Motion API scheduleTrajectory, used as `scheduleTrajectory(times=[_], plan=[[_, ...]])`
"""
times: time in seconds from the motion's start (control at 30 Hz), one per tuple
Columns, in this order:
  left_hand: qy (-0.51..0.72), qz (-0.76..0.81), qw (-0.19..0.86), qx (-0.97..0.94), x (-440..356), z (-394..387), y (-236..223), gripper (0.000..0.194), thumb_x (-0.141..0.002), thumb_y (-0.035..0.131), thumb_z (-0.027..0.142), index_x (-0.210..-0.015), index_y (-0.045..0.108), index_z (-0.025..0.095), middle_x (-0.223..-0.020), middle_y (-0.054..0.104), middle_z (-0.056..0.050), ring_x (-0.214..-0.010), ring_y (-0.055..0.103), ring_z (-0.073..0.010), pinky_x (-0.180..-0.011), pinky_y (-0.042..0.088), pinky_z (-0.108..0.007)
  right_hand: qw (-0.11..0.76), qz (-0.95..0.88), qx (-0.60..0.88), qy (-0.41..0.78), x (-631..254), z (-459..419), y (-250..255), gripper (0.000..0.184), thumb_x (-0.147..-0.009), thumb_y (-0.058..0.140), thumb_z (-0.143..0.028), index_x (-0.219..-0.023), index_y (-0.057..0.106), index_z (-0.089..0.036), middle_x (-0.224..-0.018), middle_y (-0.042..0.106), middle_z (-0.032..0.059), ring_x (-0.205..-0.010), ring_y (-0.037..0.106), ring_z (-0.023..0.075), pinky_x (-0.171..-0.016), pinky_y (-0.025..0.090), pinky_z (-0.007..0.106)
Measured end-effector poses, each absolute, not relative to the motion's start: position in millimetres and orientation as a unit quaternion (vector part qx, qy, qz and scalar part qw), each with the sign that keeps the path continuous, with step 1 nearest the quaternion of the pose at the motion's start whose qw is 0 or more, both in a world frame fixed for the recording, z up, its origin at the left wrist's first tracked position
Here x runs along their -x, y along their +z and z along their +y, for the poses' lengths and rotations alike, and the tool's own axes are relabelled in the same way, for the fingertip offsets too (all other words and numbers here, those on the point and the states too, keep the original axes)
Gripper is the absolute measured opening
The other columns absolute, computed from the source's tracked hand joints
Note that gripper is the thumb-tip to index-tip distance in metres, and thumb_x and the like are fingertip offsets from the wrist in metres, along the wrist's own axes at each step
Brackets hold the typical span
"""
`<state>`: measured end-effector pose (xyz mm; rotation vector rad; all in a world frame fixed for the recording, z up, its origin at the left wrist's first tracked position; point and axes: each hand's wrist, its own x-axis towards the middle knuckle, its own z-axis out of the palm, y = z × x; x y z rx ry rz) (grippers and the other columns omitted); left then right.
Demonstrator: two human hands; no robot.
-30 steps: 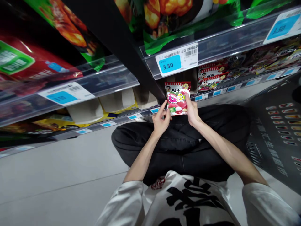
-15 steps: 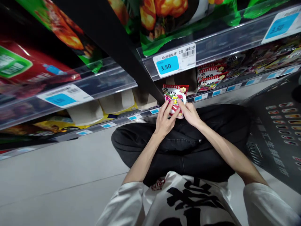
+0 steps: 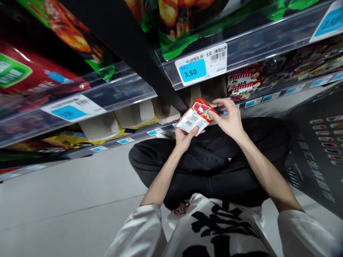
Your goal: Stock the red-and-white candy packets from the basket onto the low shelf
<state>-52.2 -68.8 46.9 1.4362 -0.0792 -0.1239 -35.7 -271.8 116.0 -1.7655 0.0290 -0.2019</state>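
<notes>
My left hand (image 3: 184, 138) is closed on the lower edge of a small candy packet (image 3: 197, 116), its thumb lying over the front. The packet is tilted. Its upper part is red with a picture of pinkish-red fruit; its lower part is white with small print and a barcode-like block. At the packet's right corner is my right hand (image 3: 229, 117), with its thumb touching the edge and its fingers spread apart from the thumb. The packet hangs above my crossed legs (image 3: 209, 160), just in front of the lowest shelf.
Similar red-and-white packets (image 3: 242, 84) stand on the low shelf to the right. Above runs a shelf edge with a 3.50 price label (image 3: 202, 64). A dark upright post (image 3: 142, 53) divides the shelves. On the right is a grey shopping basket (image 3: 316, 150) with slotted walls.
The packet has been turned over, from its cartoon-lettered front to its printed back, and tilted. My right hand has moved right, from its face to its corner.
</notes>
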Motion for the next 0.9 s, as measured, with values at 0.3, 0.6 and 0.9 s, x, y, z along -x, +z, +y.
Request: scheduleTrajectory(times=[0.3, 0.6, 0.9], plan=[[-0.189, -0.001, 0.785, -0.590, 52, -69, 53, 0.070, -0.082, 0.062, 0.078, -0.117, 0.068, 0.017, -0.115, 0.077, -0.015, -0.116, 0.071, -0.0355, -0.087, 0.066, -0.049, 0.777, 0.115, 0.619, -0.027, 32, -268, 110, 0.030, -0.071, 0.088, -0.047, -0.085, 0.074, -0.023, -0.081, 0.075, 0.0009, -0.085, 0.072, 0.0218, -0.076, 0.058, 0.036], [-0.230, -0.027, 0.777, -0.585, 52, -71, 44, 0.064, -0.083, 0.067, 0.073, -0.100, 0.072, 0.011, -0.095, 0.078, -0.015, -0.098, 0.077, -0.0349, -0.086, 0.066, -0.053, 0.797, 0.199, 0.565, -0.073, 30, -262, 111, 0.036, -0.073, 0.084, -0.055, -0.089, 0.071, -0.026, -0.091, 0.078, 0.0022, -0.098, 0.074, 0.0252, -0.081, 0.060, 0.039], [-0.183, -0.039, 0.777, -0.601, 51, -71, 43, 0.058, -0.083, 0.068, 0.071, -0.095, 0.072, 0.015, -0.091, 0.079, -0.009, -0.094, 0.078, -0.0308, -0.083, 0.067, -0.049, 0.844, 0.134, 0.514, 0.069, 40, -237, 106, 0.050, -0.074, 0.079, -0.065, -0.098, 0.075, -0.022, -0.094, 0.080, 0.0062, -0.101, 0.074, 0.0284, -0.087, 0.062, 0.043]])
